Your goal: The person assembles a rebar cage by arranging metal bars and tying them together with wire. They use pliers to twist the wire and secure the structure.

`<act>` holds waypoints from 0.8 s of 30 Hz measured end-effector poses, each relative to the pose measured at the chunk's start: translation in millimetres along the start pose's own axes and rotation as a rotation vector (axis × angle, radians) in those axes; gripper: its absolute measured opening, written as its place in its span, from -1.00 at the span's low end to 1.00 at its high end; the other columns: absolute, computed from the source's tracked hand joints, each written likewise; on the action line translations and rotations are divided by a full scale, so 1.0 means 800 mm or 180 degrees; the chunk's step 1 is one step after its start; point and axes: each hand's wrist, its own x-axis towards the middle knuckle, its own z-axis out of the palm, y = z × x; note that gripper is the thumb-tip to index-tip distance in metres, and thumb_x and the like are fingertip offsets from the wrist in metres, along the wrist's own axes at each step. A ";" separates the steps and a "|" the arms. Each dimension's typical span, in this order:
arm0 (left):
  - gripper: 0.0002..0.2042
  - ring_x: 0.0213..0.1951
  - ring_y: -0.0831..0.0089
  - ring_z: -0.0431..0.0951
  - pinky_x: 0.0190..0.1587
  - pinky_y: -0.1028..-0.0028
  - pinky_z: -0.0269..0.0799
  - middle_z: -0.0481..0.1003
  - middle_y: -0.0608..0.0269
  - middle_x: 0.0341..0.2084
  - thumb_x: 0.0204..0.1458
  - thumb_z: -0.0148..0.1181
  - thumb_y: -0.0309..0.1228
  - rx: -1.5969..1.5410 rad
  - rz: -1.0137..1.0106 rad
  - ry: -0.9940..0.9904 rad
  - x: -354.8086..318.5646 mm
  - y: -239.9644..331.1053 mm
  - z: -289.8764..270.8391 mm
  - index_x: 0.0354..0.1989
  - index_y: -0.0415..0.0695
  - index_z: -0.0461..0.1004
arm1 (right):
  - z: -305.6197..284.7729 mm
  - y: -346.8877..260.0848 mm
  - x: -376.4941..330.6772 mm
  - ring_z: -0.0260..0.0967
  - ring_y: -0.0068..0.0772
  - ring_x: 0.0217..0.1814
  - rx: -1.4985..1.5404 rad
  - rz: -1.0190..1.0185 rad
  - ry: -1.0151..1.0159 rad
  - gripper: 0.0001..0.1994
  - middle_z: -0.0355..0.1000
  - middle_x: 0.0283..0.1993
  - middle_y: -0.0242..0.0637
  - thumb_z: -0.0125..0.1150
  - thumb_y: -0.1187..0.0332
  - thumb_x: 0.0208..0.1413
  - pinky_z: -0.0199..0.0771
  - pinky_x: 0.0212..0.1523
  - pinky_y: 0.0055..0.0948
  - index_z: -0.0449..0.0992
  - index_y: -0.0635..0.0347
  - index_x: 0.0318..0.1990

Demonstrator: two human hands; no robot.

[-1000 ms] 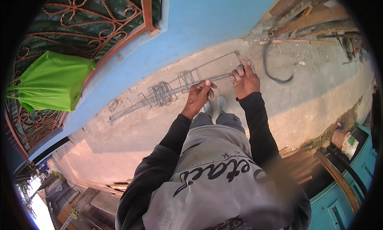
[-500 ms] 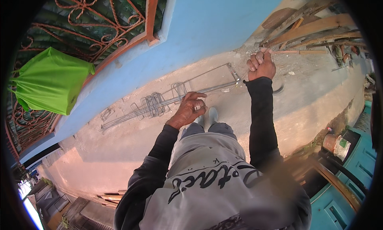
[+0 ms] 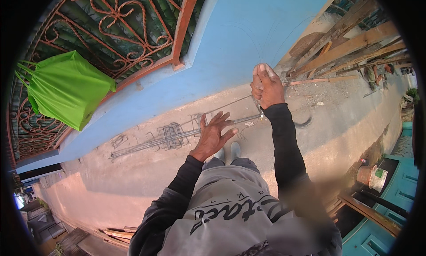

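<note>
My right hand point(image 3: 267, 84) is raised in front of the blue wall, its fingers pinched together. Several thin, dark wires point(image 3: 262, 49) fan out from its fingertips, faint against the wall. My left hand point(image 3: 214, 135) hangs open with fingers spread and nothing in it, above the steel bars. Below it on the ground lie long steel bars point(image 3: 128, 151) with several bent rectangular steel stirrups point(image 3: 171, 136) gathered around them. Thin wire ends point(image 3: 242, 134) show just beside my left thumb; what they belong to I cannot make out.
A green drawstring bag point(image 3: 71, 89) hangs on the rusty window grille point(image 3: 120, 16) at the left. Wooden planks point(image 3: 350, 52) lean at the far right. A dark curved piece point(image 3: 304, 122) lies on the ground. A bucket point(image 3: 364, 175) stands near the turquoise doors point(image 3: 401, 185).
My right hand has moved left and turned upward, and the thin wires now show above it. The left hand's fingers, curled before, are now spread; it has shifted slightly downward.
</note>
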 end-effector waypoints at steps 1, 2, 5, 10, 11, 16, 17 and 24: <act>-0.52 0.32 0.12 0.26 0.41 -0.02 -0.15 0.38 0.07 0.23 0.21 0.11 0.03 -0.0634 -0.0237 0.0174 0.008 0.017 -0.019 0.09 -0.10 0.50 | 0.012 0.005 -0.010 -0.24 -0.75 -0.70 -0.0350 0.0102 -0.0077 -0.70 -0.08 -0.64 -0.61 0.02 0.05 0.36 -0.26 -0.69 -0.59 0.35 0.06 -0.30; -0.51 0.31 0.15 0.28 0.39 0.04 -0.07 0.39 0.03 0.21 0.23 0.08 0.01 -0.1312 -0.0455 0.0433 0.010 0.024 -0.034 0.13 -0.14 0.47 | 0.023 0.021 -0.012 -0.11 -0.66 -0.63 -0.0896 0.0211 -0.0300 -0.69 0.00 -0.61 -0.52 0.01 0.06 0.35 -0.09 -0.60 -0.53 0.36 0.12 -0.27; -0.53 0.19 0.29 0.39 0.25 0.31 0.26 0.50 -0.05 0.02 0.34 -0.07 -0.09 -0.2602 -0.0708 0.1252 0.031 0.059 -0.055 0.16 -0.27 0.37 | 0.040 0.047 -0.034 0.22 -0.41 -0.43 -0.2321 0.0268 -0.0763 -0.65 0.22 -0.52 -0.28 0.00 0.08 0.32 0.28 -0.35 -0.34 0.40 0.26 -0.17; -0.67 -0.18 0.42 0.50 -0.04 0.39 0.44 0.53 0.20 -0.32 0.34 -0.07 -0.07 -0.3679 -0.0648 0.1451 0.042 0.043 -0.060 -0.17 -0.12 0.36 | 0.053 0.109 -0.071 0.41 -0.02 -0.30 -0.2779 -0.0490 -0.0948 -0.62 0.46 -0.38 -0.02 0.03 0.09 0.29 0.33 -0.24 -0.17 0.47 0.29 -0.10; -0.68 -0.27 0.46 0.50 -0.11 0.41 0.47 0.51 0.27 -0.41 0.34 -0.07 -0.07 -0.4101 -0.0690 0.1635 0.038 0.038 -0.058 -0.24 -0.08 0.34 | 0.047 0.108 -0.076 0.41 0.15 -0.27 -0.3020 -0.0121 -0.1093 -0.64 0.50 -0.31 0.07 0.06 0.10 0.27 0.35 -0.23 -0.13 0.49 0.28 -0.12; -0.68 -0.57 0.60 0.12 -0.45 0.56 0.22 0.09 0.47 -0.61 0.34 -0.08 -0.04 -0.4729 -0.0782 0.2728 0.030 -0.006 -0.094 -0.25 -0.05 0.27 | 0.009 0.103 -0.096 0.32 -0.47 -0.46 -0.3123 0.0816 -0.1483 -0.79 0.37 -0.55 -0.29 0.14 0.24 0.28 0.36 -0.31 -0.40 0.50 0.22 -0.18; -0.68 -0.58 0.61 0.09 -0.49 0.57 0.16 0.07 0.47 -0.61 0.34 -0.08 -0.05 -0.4692 -0.0819 0.2930 0.027 -0.017 -0.100 -0.24 -0.06 0.26 | -0.001 0.105 -0.095 0.31 -0.49 -0.46 -0.3047 0.0929 -0.1564 -0.77 0.37 -0.55 -0.31 0.13 0.23 0.28 0.36 -0.32 -0.40 0.50 0.23 -0.19; -0.68 -0.61 0.64 0.05 -0.65 0.61 -0.01 0.08 0.46 -0.59 0.32 -0.02 -0.07 -0.4890 -0.1108 0.3920 -0.009 -0.095 -0.112 -0.23 -0.09 0.28 | -0.010 0.122 -0.125 0.22 -0.60 -0.51 -0.2112 0.1180 -0.1398 -0.67 0.21 -0.55 -0.45 -0.03 0.13 0.38 0.26 -0.44 -0.51 0.49 0.22 -0.14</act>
